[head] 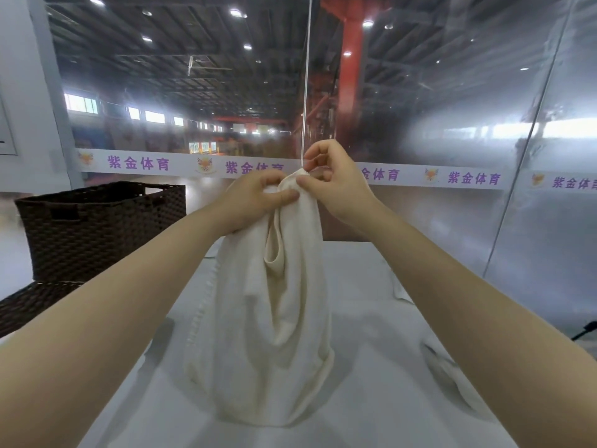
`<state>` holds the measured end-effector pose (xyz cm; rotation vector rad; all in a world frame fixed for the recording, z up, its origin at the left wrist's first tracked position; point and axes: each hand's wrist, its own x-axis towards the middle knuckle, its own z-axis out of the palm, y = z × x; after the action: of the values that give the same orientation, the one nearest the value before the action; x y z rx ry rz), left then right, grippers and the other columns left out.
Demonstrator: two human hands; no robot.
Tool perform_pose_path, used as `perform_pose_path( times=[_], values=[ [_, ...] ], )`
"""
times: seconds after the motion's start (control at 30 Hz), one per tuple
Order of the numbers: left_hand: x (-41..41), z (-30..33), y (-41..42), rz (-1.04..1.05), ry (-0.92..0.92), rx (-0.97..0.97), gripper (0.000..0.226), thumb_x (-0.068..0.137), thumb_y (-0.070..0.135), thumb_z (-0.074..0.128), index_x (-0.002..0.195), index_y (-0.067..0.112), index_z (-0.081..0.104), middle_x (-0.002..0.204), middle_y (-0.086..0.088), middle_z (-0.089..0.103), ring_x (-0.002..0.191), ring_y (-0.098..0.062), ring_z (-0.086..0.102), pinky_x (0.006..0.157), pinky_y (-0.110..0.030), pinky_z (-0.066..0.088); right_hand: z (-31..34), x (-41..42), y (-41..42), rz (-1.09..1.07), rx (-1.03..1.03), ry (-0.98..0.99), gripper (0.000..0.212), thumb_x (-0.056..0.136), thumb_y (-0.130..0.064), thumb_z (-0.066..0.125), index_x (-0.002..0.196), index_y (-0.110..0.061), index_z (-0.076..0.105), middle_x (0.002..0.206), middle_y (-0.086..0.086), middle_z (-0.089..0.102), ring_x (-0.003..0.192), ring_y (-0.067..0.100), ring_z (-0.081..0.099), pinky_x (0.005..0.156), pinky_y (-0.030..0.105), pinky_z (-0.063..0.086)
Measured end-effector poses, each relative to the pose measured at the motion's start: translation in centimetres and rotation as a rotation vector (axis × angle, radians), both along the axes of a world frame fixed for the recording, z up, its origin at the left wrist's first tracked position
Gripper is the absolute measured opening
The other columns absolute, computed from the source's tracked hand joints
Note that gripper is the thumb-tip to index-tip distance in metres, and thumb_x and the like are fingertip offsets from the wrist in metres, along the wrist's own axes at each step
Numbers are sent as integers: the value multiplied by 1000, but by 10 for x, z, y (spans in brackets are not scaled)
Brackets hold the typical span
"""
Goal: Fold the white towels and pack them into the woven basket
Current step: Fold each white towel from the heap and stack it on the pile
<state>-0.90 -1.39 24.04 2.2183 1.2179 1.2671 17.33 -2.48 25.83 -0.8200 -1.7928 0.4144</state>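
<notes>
Both hands lift the white towel (274, 302) by its top edge: the left hand (255, 202) bunches it, the right hand (336, 179) pinches it (thumb against forefinger); the woven basket (97, 227) stands left.

Bright overhead ceiling lights (235, 12), hazy glare on the glass wall (484, 124), fisheye-warped edges.

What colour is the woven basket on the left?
Dark brown woven basket, seen best in the head view.

Two bare forearms, no sleeves, bare left hand (255, 198), bare right hand (336, 176)
</notes>
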Motion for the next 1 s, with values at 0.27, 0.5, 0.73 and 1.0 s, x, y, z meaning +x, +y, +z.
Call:
perform_pose_path(
  times=[0.27,0.5,0.73,1.0],
  values=[
    [-6,-6,1,122,-14,23,31,94,35,61,108,8,64,110,-7,64,87,-7,54,76,-20,41,-149,34,6,-50,-327,-10,18,92,-14,65,104,-24,57,100,-2,64,80,10,58,79,29,48],
    [-4,-4,-1,144,-67,33,22,94,37,61,105,18,66,105,5,65,87,3,54,76,-18,42,-268,41,6,-164,-851,-49,14,92,-25,60,106,-22,60,103,1,66,95,22,66,86,35,57],
    [-13,-3,2,162,-126,49,10,95,35,61,103,31,65,96,25,61,88,10,54,77,-18,42,-284,40,10,-106,-1097,486,27,94,-10,46,79,3,64,73,15,60,72,28,59,66,36,56],
    [-33,1,2,239,-215,57,25,94,40,60,110,22,65,106,10,63,100,-13,59,94,-40,49,-291,75,28,-13,-1330,949,36,92,-32,61,107,0,69,111,16,72,110,34,64,93,46,52]
  ],
)
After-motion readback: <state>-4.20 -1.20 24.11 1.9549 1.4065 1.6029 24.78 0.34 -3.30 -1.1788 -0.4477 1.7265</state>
